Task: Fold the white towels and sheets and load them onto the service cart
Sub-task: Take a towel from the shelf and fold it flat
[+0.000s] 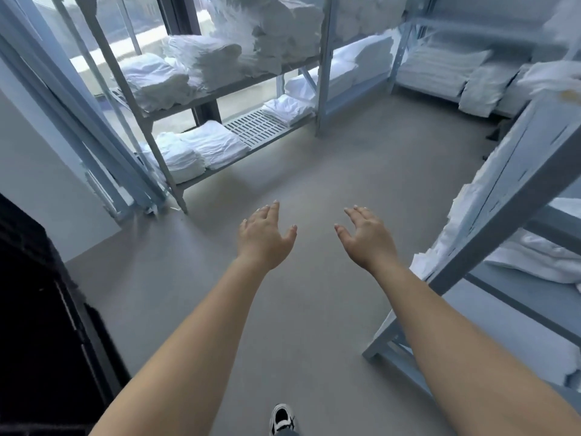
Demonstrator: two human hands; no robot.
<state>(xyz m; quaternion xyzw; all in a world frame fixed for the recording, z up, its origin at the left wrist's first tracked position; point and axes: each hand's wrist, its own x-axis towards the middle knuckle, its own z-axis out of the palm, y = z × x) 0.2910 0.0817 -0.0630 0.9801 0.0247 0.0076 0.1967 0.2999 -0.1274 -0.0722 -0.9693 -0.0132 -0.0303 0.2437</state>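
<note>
White linen fills the room on every side while both hands are out in front over bare grey floor (314, 171), holding nothing. The left hand (264, 234) and the right hand (366, 236) hang palm down, well apart from each other, fingers loosely spread and relaxed. Folded stacks of towels (201, 149) sit on the low tier of the grey metal rack (163, 165) at the far left, with more piles (195, 62) on the tier above and further stacks along the far wall. A second rack (509, 196) stands near on the right, with white sheets (534, 256) bunched on its lower shelf, just beside the right forearm. A dark bulky object (34, 325) fills the near left corner; whether it is the service cart I cannot tell. One shoe (283, 418) shows at the near edge. By my reading, the step in hand is the approach: nothing is picked up and no folding has begun. The next move calls for choosing a pile, bringing both hands to it, and gripping it from two sides so the layers lift together without slumping. The rumpled sheets on the right look likelier to need folding than the squared stacks at the left.
</note>
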